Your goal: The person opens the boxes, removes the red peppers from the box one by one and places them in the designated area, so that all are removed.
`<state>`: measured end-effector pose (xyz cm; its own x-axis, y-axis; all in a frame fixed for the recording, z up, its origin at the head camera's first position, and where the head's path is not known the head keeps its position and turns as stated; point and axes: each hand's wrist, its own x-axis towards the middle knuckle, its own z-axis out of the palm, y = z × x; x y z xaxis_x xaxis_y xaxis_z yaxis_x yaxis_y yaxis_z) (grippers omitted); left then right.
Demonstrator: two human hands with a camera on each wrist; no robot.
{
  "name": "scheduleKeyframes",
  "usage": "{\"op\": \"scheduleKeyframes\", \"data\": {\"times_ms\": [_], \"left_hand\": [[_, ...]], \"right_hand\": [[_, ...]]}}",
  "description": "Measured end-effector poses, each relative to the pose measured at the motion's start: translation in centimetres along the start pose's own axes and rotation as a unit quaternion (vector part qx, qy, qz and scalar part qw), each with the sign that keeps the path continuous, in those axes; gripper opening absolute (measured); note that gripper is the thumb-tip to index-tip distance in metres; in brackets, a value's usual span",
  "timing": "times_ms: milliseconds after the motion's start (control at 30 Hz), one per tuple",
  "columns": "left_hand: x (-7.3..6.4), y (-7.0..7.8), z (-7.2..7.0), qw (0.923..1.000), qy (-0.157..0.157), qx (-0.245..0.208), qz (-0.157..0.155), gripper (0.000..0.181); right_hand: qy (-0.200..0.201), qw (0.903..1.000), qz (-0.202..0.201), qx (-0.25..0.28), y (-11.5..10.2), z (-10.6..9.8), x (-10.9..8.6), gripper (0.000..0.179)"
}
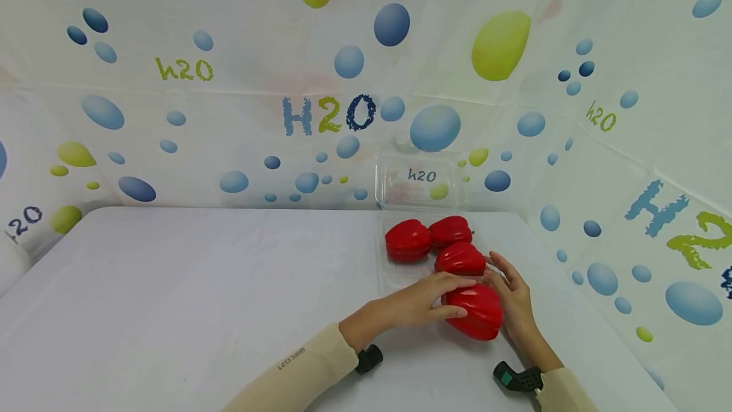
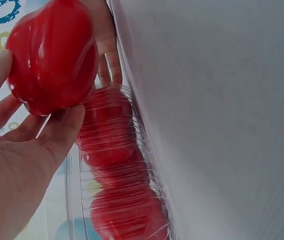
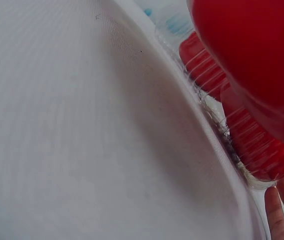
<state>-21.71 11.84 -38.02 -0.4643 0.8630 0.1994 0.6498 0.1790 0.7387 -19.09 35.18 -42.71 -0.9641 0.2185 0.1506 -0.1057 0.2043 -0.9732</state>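
White-covered table [image 1: 200,310], pale backdrop [image 1: 246,18], blue and yellow-green printed drops [image 1: 434,128], H2O lettering [image 1: 330,114], soft light

The nearest pepper [image 1: 481,318] is plain, glossy red with pale glints; the three peppers [image 1: 407,243] in the container match it; that container [image 1: 400,277] is clear, its wall ribbed with fine parallel lines; the tabletop [image 1: 200,297] is plain white; the backdrop [image 1: 246,37] is white too, scattered with light-blue, dark-blue and lime-green blobs, lettered "H2O" in those same shades; both sleeves [image 1: 311,370] look cream from here, the left printed in dark letters; the wrist cameras [image 1: 370,359] are blackish, the right bearing a green square.
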Motion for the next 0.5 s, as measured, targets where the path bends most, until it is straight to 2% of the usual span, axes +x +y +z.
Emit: {"op": "scheduleKeyframes", "data": {"times_ms": [500], "left_hand": [[-0.2,0.11,0.11,0.9993,-0.029,0.021,-0.01,0.061]], "right_hand": [[0.002,0.9999,0.0,-0.014,0.16,0.05,0.15,0.062]]}}
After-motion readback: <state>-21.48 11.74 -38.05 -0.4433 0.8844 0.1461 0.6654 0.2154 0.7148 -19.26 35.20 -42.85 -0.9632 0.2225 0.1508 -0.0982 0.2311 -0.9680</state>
